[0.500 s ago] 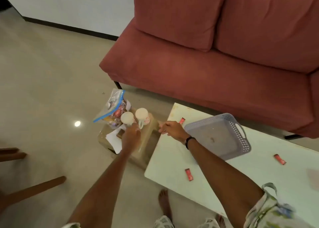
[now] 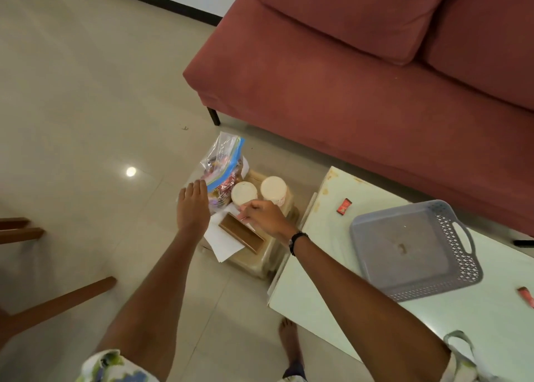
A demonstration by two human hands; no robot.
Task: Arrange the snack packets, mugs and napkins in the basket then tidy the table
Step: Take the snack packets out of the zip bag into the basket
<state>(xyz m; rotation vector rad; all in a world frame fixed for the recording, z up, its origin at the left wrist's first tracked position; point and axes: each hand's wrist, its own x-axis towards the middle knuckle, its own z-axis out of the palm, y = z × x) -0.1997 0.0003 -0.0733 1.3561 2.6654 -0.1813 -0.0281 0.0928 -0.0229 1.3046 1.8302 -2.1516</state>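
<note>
A clear zip bag (image 2: 222,168) with a blue seal strip is standing on a low stool (image 2: 260,261) beside the white table (image 2: 323,303), stuffed with colourful snack packets and leaning upright. Two white mugs (image 2: 244,192) are sitting just beside it, rims up, the second mug (image 2: 273,188) touching or nearly touching the first. White napkins (image 2: 224,243) are lying flat under a brown holder (image 2: 241,233) at the stool's near side. The left hand (image 2: 193,205) is reaching forward, palm down, fingers loose and spread, fingertips arriving at the bag's blue strip; not gripping anything. The right hand (image 2: 263,215), wrist wearing a dark band, is hovering just nearer than the first mug, fingers curled into a pinch over the napkin edge; whether it is actually holding paper cannot be told. Well to the right of those fingers, the grey perforated basket (image 2: 459,237) is sitting on the table. Small red packets are lying on the tabletop: one (image 2: 344,206) beyond the basket's far corner, another (image 2: 526,296) at the frame's right edge. A red sofa (image 2: 346,78) is standing behind.
</note>
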